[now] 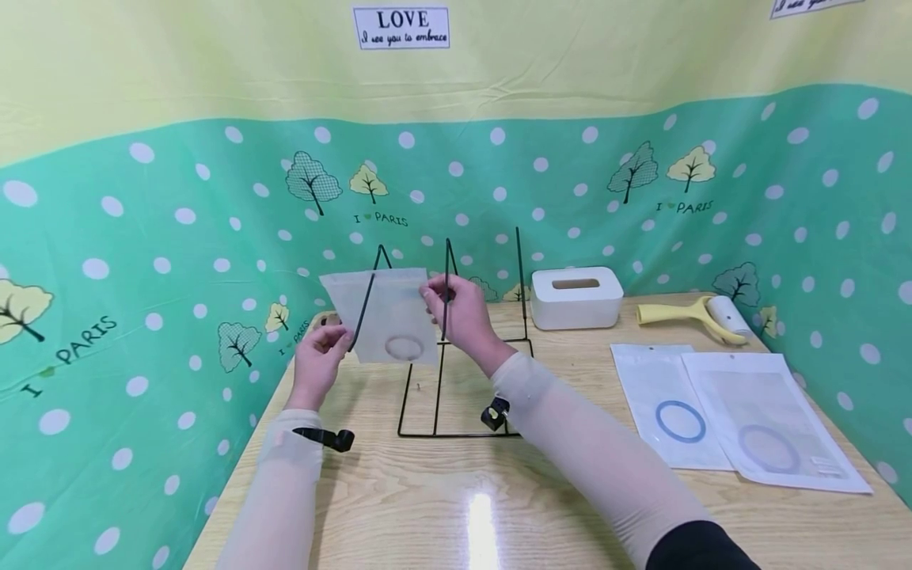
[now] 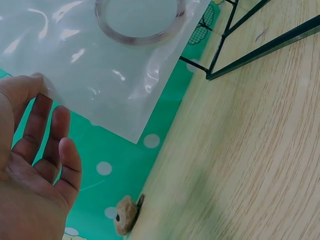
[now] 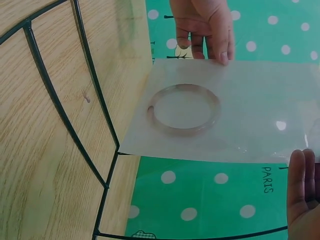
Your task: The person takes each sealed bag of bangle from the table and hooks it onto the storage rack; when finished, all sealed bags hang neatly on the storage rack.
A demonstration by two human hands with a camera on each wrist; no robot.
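A translucent plastic bag (image 1: 381, 305) with a pale pinkish-brown bangle (image 1: 404, 347) inside is held up between both hands, over a black wire rack (image 1: 463, 435). My left hand (image 1: 317, 364) pinches its left edge between thumb and forefinger, the other fingers loosely bent in the left wrist view. At the upper right edge, my right hand (image 1: 465, 315) grips the bag; part of that hand is cut off in the right wrist view. The rack's left upright (image 1: 365, 305) crosses in front of the bag, and the middle upright (image 1: 446, 289) passes in front of my right fingers.
To the right on the wooden table (image 1: 399, 507) lie a bag with a blue ring (image 1: 680, 421) and a larger bag with a pale purple ring (image 1: 769, 449). Behind them are a white tissue box (image 1: 575, 299) and a yellow-handled lint roller (image 1: 694, 317). A patterned curtain surrounds the table.
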